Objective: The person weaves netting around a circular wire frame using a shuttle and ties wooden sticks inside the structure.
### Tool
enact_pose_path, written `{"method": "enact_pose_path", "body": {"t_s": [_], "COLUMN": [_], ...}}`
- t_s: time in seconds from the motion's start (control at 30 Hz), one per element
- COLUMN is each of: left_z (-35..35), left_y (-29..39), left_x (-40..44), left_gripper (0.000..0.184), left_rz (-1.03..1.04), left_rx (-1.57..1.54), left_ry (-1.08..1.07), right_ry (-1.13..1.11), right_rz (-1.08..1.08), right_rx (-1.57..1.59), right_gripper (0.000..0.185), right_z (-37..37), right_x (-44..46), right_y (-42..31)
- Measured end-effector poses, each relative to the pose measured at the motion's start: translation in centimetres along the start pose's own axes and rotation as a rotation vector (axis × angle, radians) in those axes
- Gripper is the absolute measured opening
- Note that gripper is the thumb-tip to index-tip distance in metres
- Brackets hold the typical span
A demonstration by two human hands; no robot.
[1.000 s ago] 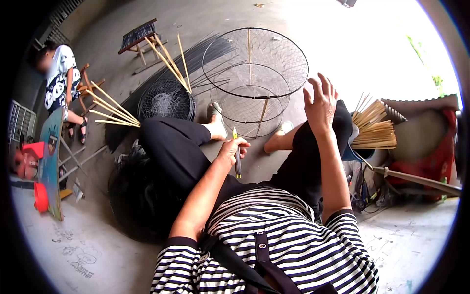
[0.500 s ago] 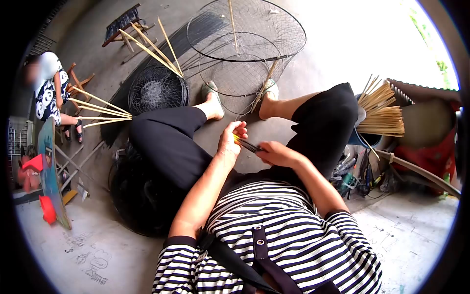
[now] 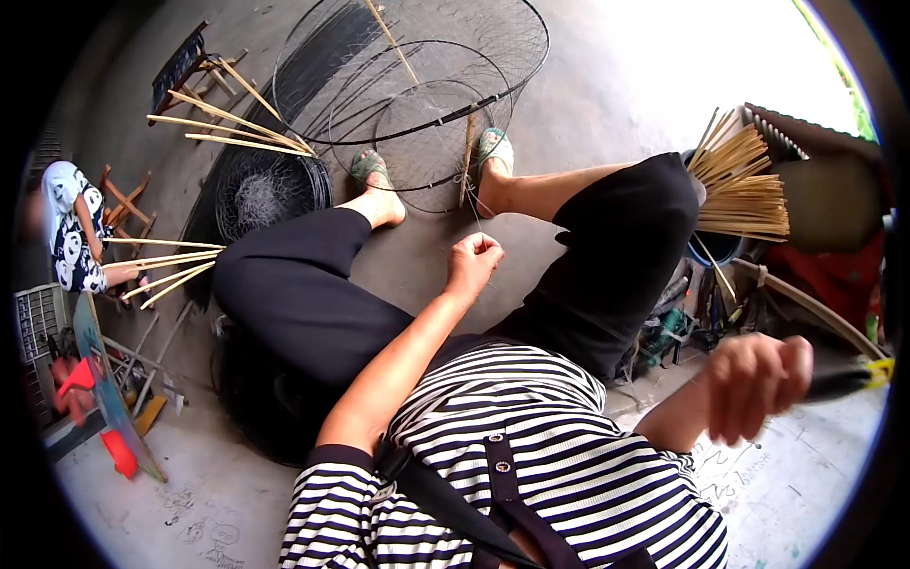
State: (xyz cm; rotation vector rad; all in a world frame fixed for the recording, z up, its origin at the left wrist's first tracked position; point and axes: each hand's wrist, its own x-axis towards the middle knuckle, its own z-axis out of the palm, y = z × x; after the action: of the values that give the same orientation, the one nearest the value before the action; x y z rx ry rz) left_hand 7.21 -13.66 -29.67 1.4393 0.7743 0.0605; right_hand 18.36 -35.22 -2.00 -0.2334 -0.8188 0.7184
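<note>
My left hand (image 3: 474, 266) is closed in a pinch on a thin cord (image 3: 478, 216), which runs up toward the lower part of a net cage (image 3: 441, 119). The cage has dark hoops and fine mesh, with a thin stick (image 3: 466, 161) tied at its lower side between my feet. Out to the right, my right hand (image 3: 758, 387) is blurred by motion, its fingers curled round a black tool (image 3: 834, 383) with a yellow end. The tool's exact kind is too smeared to make out.
A bucket (image 3: 718, 248) of wooden sticks (image 3: 739, 194) stands beside my right knee. Left of my feet is a black tub (image 3: 322, 185) with netting and sticks. A folding stool (image 3: 180, 66) stands behind it. Another person (image 3: 76, 228) sits at far left.
My right hand has swung away from my left hand, out to the right with the black-and-yellow tool. The left hand now pinches the cord alone. The view has shifted.
</note>
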Motion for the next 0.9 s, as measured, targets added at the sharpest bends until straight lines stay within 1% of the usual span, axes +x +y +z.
{"method": "enact_pose_path", "body": {"t_s": [0.03, 0.07, 0.13, 0.17, 0.2, 0.27, 0.33, 0.37, 0.4, 0.47, 0.53, 0.57, 0.6, 0.67, 0.77, 0.87, 0.9], "left_z": [-0.2, -0.1, 0.1, 0.4, 1.0, 1.8, 1.6, 1.5, 1.3, -0.1, -2.0, -2.6, -2.9, -2.7, -2.0, -1.3, -1.1], "left_y": [0.4, 0.9, 3.8, 5.2, 6.1, 7.0, 7.4, 7.4, 7.3, 6.9, 5.5, 3.4, 1.4, -0.1, -0.5, 1.5, 2.5], "left_x": [-0.2, -0.3, -1.7, -2.2, -2.7, -3.2, -3.5, -3.7, -4.0, -3.8, -3.1, -2.7, -2.4, -2.6, -3.3, -4.3, -4.8], "left_gripper": [0.001, 0.002, 0.008, 0.012, 0.014, 0.011, 0.010, 0.009, 0.008, 0.016, 0.027, 0.034, 0.033, 0.024, 0.015, 0.012, 0.015], "left_rz": [0.133, 0.331, 0.726, 0.848, 0.868, 0.802, 0.651, 0.570, 0.392, 0.046, -0.325, -0.430, -0.531, -0.653, -0.659, -0.655, -0.657], "left_rx": [0.132, 0.223, 0.396, 0.417, 0.410, 0.279, 0.133, 0.059, -0.180, -0.650, -1.095, -1.162, -1.110, -0.895, -0.730, -0.754, -0.739], "left_ry": [0.020, 0.050, 0.111, 0.090, 0.070, 0.003, -0.134, -0.202, -0.221, -0.143, 0.032, 0.097, 0.165, 0.065, -0.155, -0.196, -0.215], "right_ry": [-0.021, -0.043, -0.002, -0.018, -0.048, -0.115, -0.109, -0.111, -0.109, -0.116, -0.130, -0.143, -0.161, -0.189, -0.212, -0.218, -0.216], "right_rz": [-0.041, -0.085, -0.248, -0.259, -0.257, -0.256, -0.268, -0.278, -0.286, -0.290, -0.306, -0.273, -0.278, -0.288, -0.258, -0.263, -0.267], "right_rx": [0.018, 0.034, 0.106, 0.188, 0.179, 0.163, 0.140, 0.132, 0.123, 0.138, 0.117, 0.146, 0.154, 0.164, 0.172, 0.171, 0.170], "right_gripper": [0.011, 0.010, 0.008, 0.008, 0.007, 0.005, 0.004, 0.004, 0.003, 0.004, 0.005, 0.007, 0.007, 0.008, 0.009, 0.009, 0.009], "right_z": [0.1, 0.1, 0.6, 0.7, 0.7, 0.7, 0.8, 0.7, 0.8, 1.1, 1.3, 1.4, 1.6, 1.8, 2.3, 2.7, 2.8], "right_x": [-0.2, -0.6, -0.5, -0.3, -0.2, -0.2, -0.4, -0.7, -1.0, -1.4, -1.8, -2.0, -2.1, -2.4, -3.0, -3.6, -3.9], "right_y": [-1.5, -2.6, -3.0, -3.4, -3.8, -4.5, -5.6, -6.2, -6.7, -7.4, -8.0, -8.2, -8.2, -8.1, -8.6, -8.7, -8.7]}}
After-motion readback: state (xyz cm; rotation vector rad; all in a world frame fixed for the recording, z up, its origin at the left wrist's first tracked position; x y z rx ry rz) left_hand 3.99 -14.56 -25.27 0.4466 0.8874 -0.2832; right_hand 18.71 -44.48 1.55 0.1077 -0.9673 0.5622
